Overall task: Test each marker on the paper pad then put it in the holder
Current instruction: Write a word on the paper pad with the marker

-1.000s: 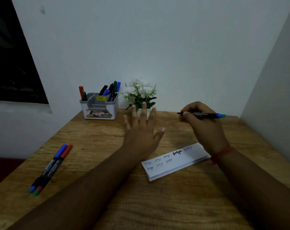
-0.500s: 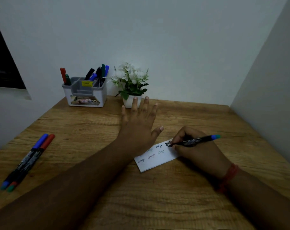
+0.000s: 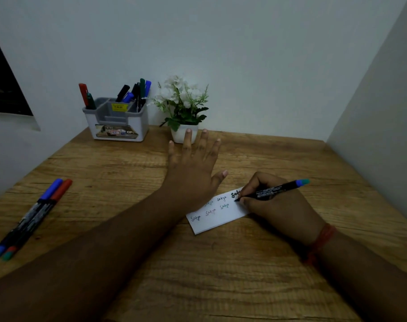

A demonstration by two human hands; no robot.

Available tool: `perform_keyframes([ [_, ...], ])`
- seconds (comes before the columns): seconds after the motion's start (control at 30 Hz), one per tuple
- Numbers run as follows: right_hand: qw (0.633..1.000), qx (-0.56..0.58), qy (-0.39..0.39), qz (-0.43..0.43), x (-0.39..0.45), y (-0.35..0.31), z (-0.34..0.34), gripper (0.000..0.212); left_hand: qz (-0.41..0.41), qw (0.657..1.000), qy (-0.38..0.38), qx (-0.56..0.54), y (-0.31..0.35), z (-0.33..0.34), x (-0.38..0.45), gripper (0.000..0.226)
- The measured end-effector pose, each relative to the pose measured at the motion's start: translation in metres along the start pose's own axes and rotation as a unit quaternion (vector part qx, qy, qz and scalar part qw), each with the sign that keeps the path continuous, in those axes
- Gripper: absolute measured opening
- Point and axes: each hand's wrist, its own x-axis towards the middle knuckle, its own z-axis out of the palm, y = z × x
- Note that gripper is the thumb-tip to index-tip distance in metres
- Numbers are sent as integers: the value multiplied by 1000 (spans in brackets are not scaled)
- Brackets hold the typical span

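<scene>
Slim black marker (image 3: 271, 190) on white rectangular pad (image 3: 217, 216)

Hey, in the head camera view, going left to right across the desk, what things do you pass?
Two loose markers → marker holder → potted plant → left hand pressing flat on the paper pad → right hand writing with a marker.

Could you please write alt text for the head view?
A right hand writes with a marker on a paper pad while the left hand lies flat beside it; a holder and two loose markers sit on the table.
</scene>
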Motion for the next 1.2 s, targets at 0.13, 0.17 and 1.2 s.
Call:
perform_keyframes([
  [0.13,1000,-4,-4,2,0,0,0,10,0,1000,1,0,0,0,0,73],
  [0.17,1000,-4,-7,2,-1,0,0,10,0,1000,2,0,0,-1,-1,73],
  [1.2,1000,1,27,15,2,3,-1,11,2,1000,-3,7,1,-1,0,75],
])
